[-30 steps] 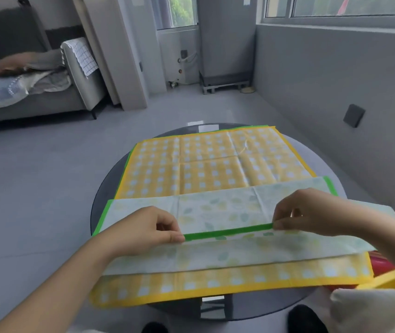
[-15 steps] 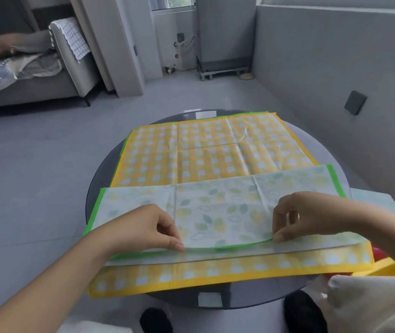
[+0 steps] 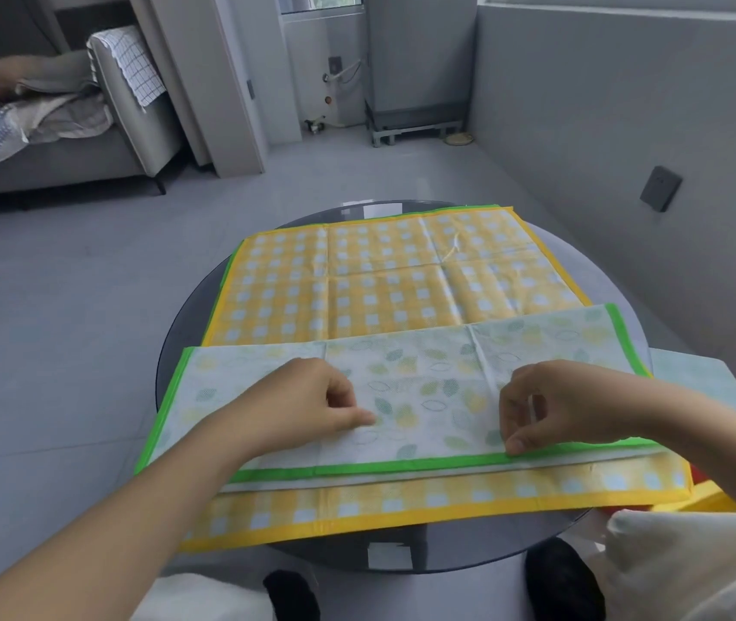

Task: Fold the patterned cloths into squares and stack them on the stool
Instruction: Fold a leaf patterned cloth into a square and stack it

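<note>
A white leaf-patterned cloth with a green border [image 3: 424,383] lies folded in half on the near part of a yellow checked cloth [image 3: 384,280], which is spread flat. Its two green edges lie together along the near side. My left hand [image 3: 312,401] rests on the folded cloth left of centre, fingers curled, thumb tip pressing the fabric a little behind the green edge. My right hand [image 3: 554,405] pinches the cloth right at the green edge, right of centre.
Both cloths cover a round dark glass table [image 3: 187,324]. A pale green cloth [image 3: 698,383] lies at the right edge, with a yellow and red object [image 3: 716,497] below it. A grey sofa [image 3: 88,141] stands far left; a grey wall runs along the right.
Both hands have drawn the cloth's far green edge toward me and laid it on the near edge, folding the cloth in half. My left hand no longer pinches the edge.
</note>
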Demonstrator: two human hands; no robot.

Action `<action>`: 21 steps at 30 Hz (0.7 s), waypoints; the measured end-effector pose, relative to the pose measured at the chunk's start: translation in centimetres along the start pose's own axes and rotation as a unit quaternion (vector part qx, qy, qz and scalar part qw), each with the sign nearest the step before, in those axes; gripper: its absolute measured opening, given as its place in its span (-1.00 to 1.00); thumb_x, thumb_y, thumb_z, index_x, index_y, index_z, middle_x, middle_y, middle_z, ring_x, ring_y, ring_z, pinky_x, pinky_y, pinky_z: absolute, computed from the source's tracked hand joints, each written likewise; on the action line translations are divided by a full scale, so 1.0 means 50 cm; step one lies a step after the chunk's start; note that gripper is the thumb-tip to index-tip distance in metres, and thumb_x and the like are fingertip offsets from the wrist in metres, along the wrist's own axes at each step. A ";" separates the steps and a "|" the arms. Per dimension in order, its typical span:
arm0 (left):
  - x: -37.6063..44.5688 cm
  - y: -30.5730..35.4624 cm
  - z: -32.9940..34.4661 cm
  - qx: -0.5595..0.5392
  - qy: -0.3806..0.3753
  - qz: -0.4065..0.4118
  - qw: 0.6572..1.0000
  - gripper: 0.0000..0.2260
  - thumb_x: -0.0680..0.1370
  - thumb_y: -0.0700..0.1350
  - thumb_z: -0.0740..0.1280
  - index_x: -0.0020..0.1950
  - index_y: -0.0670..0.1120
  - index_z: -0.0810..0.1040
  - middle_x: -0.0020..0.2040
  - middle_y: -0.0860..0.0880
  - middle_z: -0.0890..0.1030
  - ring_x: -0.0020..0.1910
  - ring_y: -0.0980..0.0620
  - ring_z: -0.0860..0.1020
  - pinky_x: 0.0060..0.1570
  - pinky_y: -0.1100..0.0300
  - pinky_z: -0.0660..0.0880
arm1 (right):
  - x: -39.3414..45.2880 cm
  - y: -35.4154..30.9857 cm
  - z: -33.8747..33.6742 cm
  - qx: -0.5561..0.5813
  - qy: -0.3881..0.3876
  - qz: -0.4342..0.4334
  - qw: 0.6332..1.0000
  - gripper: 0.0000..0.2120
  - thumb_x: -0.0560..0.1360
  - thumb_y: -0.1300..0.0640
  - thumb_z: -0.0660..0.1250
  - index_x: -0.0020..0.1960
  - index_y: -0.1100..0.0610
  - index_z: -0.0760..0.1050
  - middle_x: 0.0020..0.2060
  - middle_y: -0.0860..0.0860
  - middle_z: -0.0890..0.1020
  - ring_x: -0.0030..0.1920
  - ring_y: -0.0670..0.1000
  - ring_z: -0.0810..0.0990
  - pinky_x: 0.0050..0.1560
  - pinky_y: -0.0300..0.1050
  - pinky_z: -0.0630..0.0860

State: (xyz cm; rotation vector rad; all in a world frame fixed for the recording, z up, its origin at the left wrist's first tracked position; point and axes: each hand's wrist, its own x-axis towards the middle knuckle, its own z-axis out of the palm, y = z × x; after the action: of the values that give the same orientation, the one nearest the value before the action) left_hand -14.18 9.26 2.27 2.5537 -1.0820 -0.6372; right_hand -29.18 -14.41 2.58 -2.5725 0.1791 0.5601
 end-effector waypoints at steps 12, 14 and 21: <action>0.134 0.046 0.114 0.144 0.068 0.064 0.985 -0.46 0.63 0.15 -0.07 0.56 0.09 -0.19 0.56 0.03 -0.24 0.52 0.07 -0.29 0.47 -0.01 -0.34 | 0.035 -0.023 -0.018 -0.051 -0.029 0.042 0.997 -0.78 0.41 -0.13 0.40 -0.12 0.02 0.56 -0.17 -0.08 0.63 -0.23 -0.11 0.53 -0.22 -0.27 0.42; 0.137 0.043 0.120 0.161 0.064 0.060 0.983 -0.46 0.62 0.17 -0.11 0.55 0.10 -0.23 0.55 0.04 -0.27 0.51 0.07 -0.32 0.47 -0.02 -0.35 | 0.050 -0.031 -0.023 -0.067 0.025 0.029 0.997 -0.83 0.47 -0.09 0.34 -0.13 0.01 0.53 -0.19 -0.11 0.59 -0.24 -0.15 0.50 -0.25 -0.32 0.40; 0.140 0.041 0.123 0.172 0.084 0.062 0.979 -0.47 0.62 0.18 -0.13 0.54 0.13 -0.25 0.55 0.07 -0.28 0.50 0.10 -0.32 0.47 0.00 -0.34 | 0.148 -0.018 0.049 -0.105 0.221 0.000 0.970 -0.56 0.63 -0.01 -0.02 0.49 0.03 0.16 0.48 -0.02 0.23 0.48 0.00 0.13 0.46 -0.10 0.09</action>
State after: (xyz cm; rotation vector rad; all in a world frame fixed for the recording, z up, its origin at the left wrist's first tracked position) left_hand -14.18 2.16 -4.12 2.7321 -1.3807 -0.2110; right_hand -23.13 -12.58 -2.10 -2.8717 0.2825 -0.0084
